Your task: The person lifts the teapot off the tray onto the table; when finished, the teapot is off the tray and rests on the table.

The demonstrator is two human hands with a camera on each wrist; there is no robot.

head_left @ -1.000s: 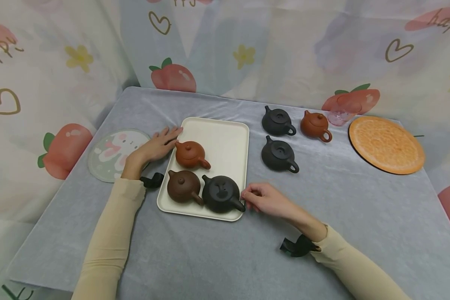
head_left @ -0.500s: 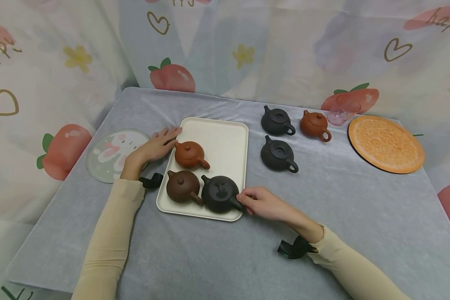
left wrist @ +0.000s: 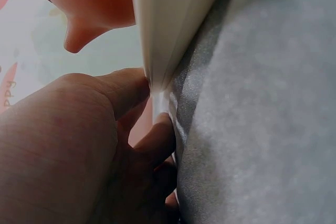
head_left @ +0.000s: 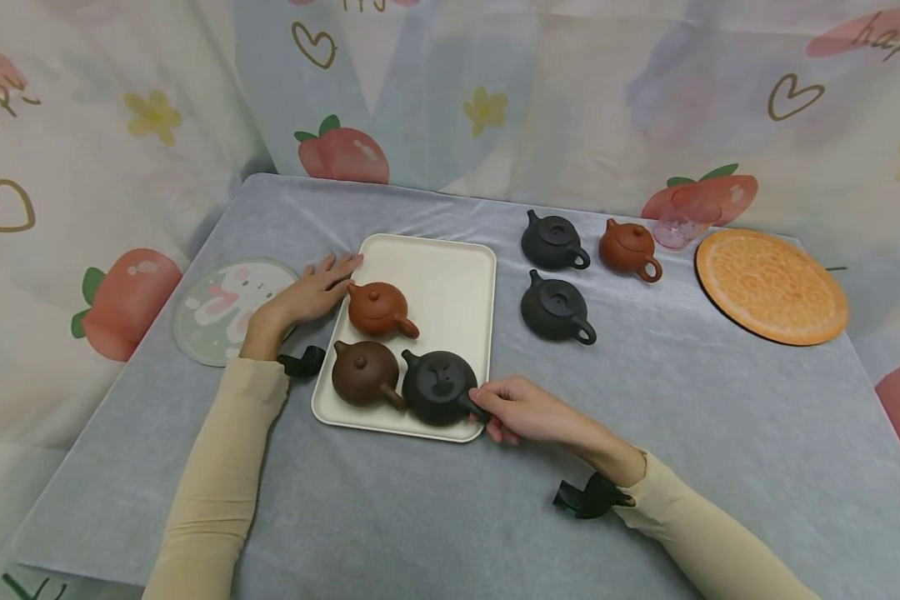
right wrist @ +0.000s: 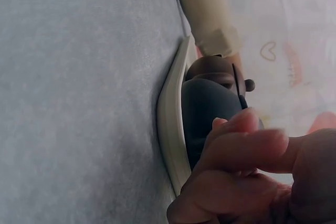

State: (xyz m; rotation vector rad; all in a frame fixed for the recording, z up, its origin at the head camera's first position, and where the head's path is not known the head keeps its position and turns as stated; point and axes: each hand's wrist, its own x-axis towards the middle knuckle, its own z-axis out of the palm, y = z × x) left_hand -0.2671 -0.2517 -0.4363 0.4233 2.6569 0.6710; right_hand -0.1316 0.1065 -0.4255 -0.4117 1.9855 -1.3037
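Note:
A cream tray [head_left: 450, 275] holds an orange-brown teapot [head_left: 377, 308], a dark brown teapot [head_left: 363, 372] and a black teapot [head_left: 440, 387]. My right hand [head_left: 528, 407] pinches the black teapot's handle at the tray's near right corner. In the right wrist view, curled fingers [right wrist: 231, 166] cover that handle, with the black teapot's body [right wrist: 207, 108] just behind them. My left hand [head_left: 307, 292] lies at the tray's left edge with fingers spread. Its thumb touches the tray's side wall [left wrist: 168, 24] in the left wrist view.
Two black teapots [head_left: 556, 307] and another orange-brown teapot [head_left: 627, 248] stand right of the tray. Behind them is a clear pink glass [head_left: 673, 232], beside a round orange mat [head_left: 771, 287]. A round rabbit mat [head_left: 210, 321] lies partly under the left forearm.
My right hand has moved slightly left, from beside the black teapot's handle to pinching it. The left hand and the teapots stay in place.

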